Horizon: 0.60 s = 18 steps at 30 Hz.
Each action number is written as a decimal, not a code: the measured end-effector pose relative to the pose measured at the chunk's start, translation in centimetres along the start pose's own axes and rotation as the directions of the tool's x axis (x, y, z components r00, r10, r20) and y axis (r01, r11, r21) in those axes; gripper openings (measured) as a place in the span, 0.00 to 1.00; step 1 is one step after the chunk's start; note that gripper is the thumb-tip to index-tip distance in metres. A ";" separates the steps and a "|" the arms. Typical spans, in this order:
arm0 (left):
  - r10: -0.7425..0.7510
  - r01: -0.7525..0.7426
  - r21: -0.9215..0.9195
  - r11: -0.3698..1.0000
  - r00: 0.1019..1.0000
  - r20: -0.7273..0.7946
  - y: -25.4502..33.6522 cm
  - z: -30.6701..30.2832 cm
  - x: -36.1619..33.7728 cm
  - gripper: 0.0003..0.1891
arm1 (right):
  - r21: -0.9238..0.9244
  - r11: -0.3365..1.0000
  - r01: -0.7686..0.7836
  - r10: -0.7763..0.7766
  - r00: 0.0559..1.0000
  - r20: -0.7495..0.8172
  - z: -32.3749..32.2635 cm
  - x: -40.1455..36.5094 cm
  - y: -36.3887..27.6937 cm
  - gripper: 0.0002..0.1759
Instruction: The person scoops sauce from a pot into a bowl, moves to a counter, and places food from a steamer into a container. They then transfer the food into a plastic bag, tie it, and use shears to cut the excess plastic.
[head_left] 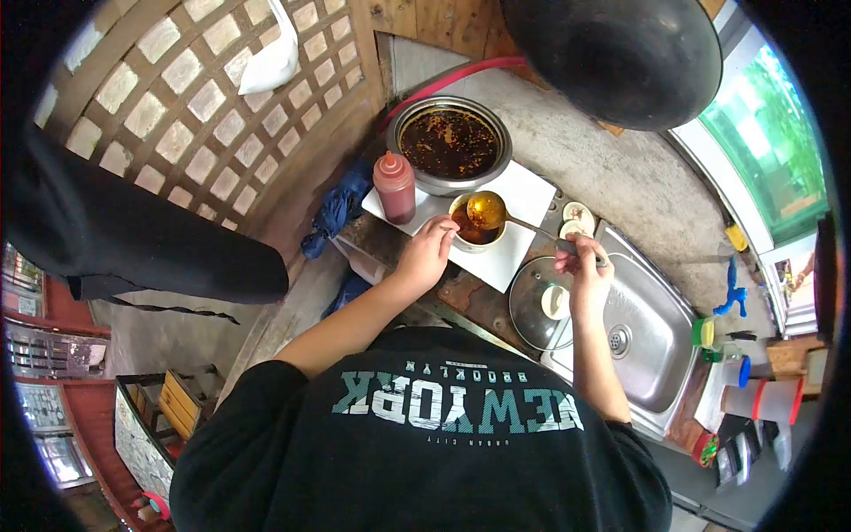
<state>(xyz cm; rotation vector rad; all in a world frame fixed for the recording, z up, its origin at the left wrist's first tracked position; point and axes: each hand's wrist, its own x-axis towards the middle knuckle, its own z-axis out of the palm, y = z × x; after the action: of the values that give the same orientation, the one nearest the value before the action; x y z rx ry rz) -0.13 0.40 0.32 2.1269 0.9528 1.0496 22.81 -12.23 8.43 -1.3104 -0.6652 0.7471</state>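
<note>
The left hand point(429, 254) had its fingers bent and the tips at the edge of a small bowl point(484, 249), on the side nearest that hand; whether they pinched the rim or merely touched it could not be told. The right hand point(586, 266) was closed around the dark grip of a ladle point(487, 210), whose scoop, holding amber liquid with flecks in it, lay over the small bowl and hid part of its opening. Dark reddish liquid showed inside that bowl, which stood on a white tray point(525, 193) upon the desk point(474, 303). Just beyond it was a metal pot point(443, 186) of dark liquid dotted with orange bits, and beside the pot, toward the left hand, a squeeze bottle point(395, 191) of red sauce stood upright. A glass lid point(529, 321) lay near the right forearm, next to a steel sink point(651, 332). Two small dishes point(578, 215) sat past the right hand, and a big black wok point(620, 62) hung at the far side.
</note>
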 end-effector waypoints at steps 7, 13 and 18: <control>-0.013 0.013 0.009 1.000 1.000 0.010 0.0 0.0 0.0 0.07 | 0.192 0.952 -0.238 0.260 0.960 -0.100 -1.5 3.0 0.0 0.18; 0.006 -0.006 -0.011 1.000 1.000 -0.002 -0.3 0.1 -0.1 0.07 | 0.288 0.920 -0.266 0.283 0.959 -0.021 -1.9 5.2 -0.1 0.17; -0.007 0.008 -0.004 1.000 1.000 0.014 -0.4 0.2 0.0 0.08 | 0.329 0.903 -0.275 0.281 0.959 0.032 -0.8 7.7 -1.2 0.17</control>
<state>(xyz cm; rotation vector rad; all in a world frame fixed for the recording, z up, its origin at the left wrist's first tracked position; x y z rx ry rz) -0.16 0.57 -0.07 2.1233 0.9508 1.0310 28.17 -6.71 9.65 -1.1081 -0.3202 1.0320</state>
